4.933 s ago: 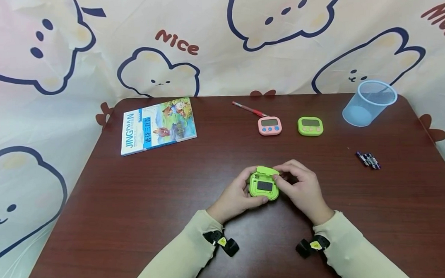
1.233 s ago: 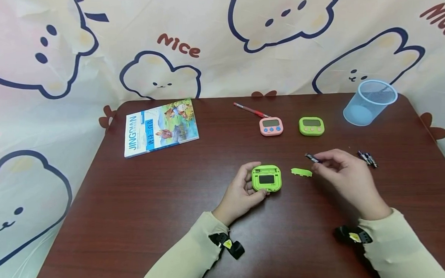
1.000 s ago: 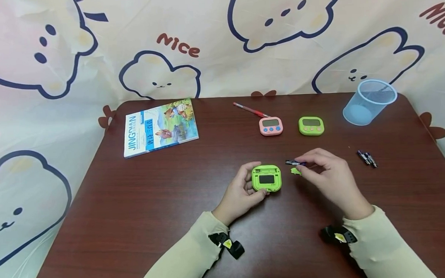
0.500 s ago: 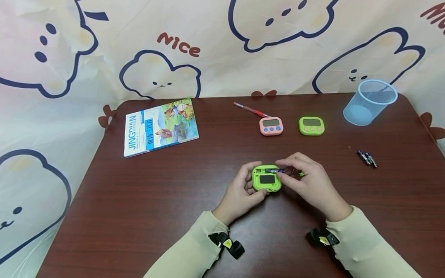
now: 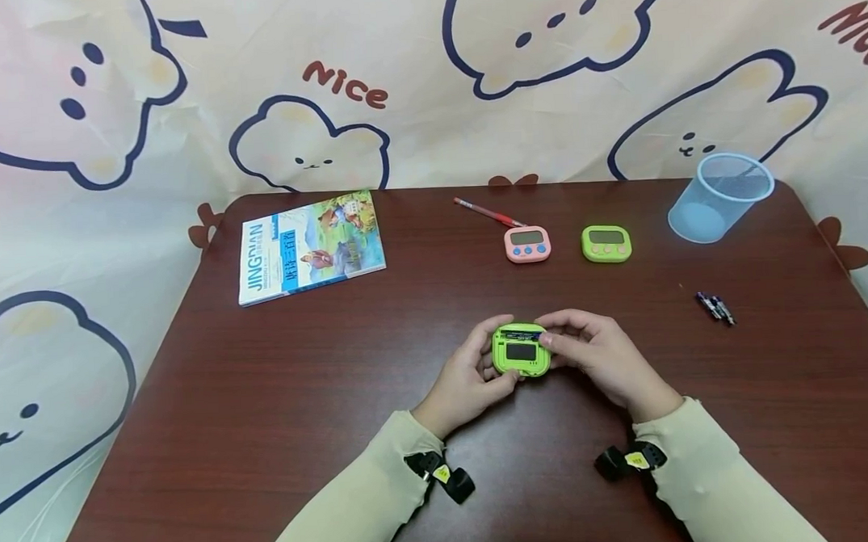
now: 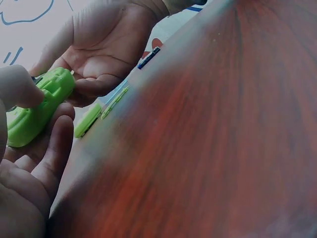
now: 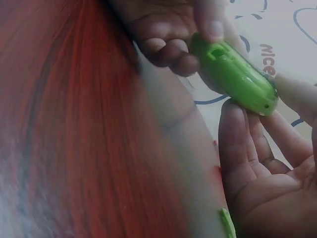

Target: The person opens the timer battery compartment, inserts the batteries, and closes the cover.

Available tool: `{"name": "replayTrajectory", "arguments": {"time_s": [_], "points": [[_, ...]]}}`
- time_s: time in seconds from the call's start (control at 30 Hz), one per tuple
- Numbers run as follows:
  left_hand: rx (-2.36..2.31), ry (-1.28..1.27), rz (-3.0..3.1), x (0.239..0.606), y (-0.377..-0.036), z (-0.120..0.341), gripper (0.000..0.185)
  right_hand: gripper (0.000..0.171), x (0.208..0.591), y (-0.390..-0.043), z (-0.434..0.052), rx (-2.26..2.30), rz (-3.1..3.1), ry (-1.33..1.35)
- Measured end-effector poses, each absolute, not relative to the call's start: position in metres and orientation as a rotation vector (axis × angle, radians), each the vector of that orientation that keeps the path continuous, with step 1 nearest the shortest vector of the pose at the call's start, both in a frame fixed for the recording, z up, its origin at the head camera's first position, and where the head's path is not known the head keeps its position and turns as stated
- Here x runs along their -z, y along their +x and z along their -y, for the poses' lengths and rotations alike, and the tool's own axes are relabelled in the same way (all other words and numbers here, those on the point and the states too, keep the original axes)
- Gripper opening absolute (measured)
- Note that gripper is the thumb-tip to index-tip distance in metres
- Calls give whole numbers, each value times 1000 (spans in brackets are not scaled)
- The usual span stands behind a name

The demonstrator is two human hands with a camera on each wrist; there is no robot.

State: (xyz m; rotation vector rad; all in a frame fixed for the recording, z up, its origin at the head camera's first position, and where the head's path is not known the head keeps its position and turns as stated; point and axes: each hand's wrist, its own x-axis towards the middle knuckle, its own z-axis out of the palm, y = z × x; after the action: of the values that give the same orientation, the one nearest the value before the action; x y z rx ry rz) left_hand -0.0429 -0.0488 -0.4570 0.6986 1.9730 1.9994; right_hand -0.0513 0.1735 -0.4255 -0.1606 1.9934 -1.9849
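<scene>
Free room beyond the hands [image 5: 473, 373] [image 5: 607, 359] meets pink timer [image 5: 527, 245].

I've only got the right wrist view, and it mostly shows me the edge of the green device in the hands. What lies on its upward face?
Observer: A dark battery lies lengthwise near the far edge of the green device, as the head view shows.
Operator: Any more like it nearby?
Observer: Yes, at least two loose batteries lie side by side on the table, out to the right of the right hand.
Operator: Anything else over on that side?
Observer: A translucent blue cup stands near the table's far right corner.
</scene>
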Motion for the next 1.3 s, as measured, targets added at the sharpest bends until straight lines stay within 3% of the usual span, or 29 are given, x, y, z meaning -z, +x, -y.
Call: {"name": "replayTrajectory", "arguments": {"time_s": [0.4, 0.73, 1.3], "points": [[-1927, 654, -2196, 455, -41, 47, 84, 22, 431, -43, -146, 2155, -2187, -22], [-2130, 617, -2113, 455, -37, 42, 67, 25, 434, -39, -134, 2373, -2147, 36], [-2164, 683, -2064, 457, -38, 41, 60, 28, 443, -40, -137, 2408, -2095, 27]]}}
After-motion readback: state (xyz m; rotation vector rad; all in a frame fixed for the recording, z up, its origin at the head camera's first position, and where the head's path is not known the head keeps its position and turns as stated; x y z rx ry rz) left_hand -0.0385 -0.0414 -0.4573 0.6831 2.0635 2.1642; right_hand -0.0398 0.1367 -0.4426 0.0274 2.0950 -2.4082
